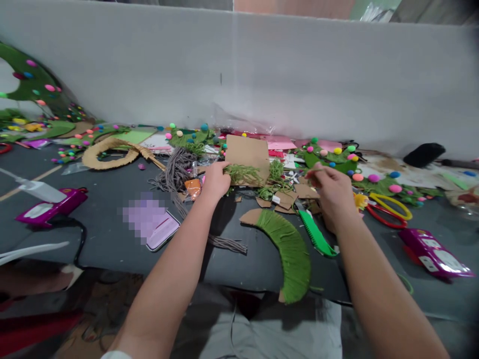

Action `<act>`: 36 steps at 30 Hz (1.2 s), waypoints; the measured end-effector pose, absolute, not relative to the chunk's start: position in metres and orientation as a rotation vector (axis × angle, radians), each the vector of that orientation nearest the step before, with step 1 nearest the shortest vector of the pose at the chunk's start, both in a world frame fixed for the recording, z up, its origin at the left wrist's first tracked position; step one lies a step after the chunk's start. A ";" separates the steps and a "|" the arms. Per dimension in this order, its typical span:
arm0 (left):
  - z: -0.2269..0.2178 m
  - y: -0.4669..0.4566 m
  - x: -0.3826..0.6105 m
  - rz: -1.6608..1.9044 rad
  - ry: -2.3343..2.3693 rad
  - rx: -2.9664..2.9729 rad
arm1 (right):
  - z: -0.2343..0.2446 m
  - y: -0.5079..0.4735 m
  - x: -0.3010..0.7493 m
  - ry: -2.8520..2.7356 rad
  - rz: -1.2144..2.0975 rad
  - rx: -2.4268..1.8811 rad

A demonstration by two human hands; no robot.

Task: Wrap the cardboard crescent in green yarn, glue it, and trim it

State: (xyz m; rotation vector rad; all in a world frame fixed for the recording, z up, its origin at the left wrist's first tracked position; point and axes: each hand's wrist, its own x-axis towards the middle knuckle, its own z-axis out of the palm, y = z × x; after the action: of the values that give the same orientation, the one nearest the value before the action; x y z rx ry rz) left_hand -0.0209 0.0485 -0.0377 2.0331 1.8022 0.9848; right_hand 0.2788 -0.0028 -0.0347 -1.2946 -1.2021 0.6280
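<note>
My left hand (217, 182) is closed at the left edge of an upright square of brown cardboard (247, 147), on one end of a bunch of green yarn (243, 173) that lies across it. My right hand (333, 189) hovers to the right with its fingers pinched together; what is between them is too small to make out. A curved cardboard piece wrapped in green yarn (290, 249) lies near the table's front edge. Beside it, under my right wrist, is a green-handled cutter (316, 234). Cardboard scraps (284, 199) lie between my hands.
Grey yarn (177, 169) and a straw-coloured ring (108, 154) lie left of my hands. A phone in a purple case (162, 232) is nearer. Purple devices (56, 207) stand at both sides. Red and yellow scissors (389, 209) lie right. A white partition (239, 65) closes the back.
</note>
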 end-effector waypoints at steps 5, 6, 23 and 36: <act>-0.039 0.047 -0.015 0.923 1.762 2.063 | -0.017 -0.005 0.279 -0.629 1.145 -0.715; -0.039 0.047 -0.015 0.909 1.768 2.063 | -0.013 -0.007 0.280 -0.545 1.153 -0.674; -0.038 0.051 -0.025 1.072 1.842 1.909 | -0.028 -0.016 0.283 -1.949 0.382 -1.677; -0.042 0.056 -0.028 1.090 1.886 1.874 | -0.008 -0.001 0.303 -0.254 0.992 -0.663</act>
State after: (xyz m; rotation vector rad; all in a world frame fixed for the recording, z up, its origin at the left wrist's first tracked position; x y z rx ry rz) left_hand -0.0282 0.0559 -0.0418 1.8736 1.8860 1.0896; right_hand 0.3026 -0.0009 -0.0081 -0.6633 -0.2543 0.9916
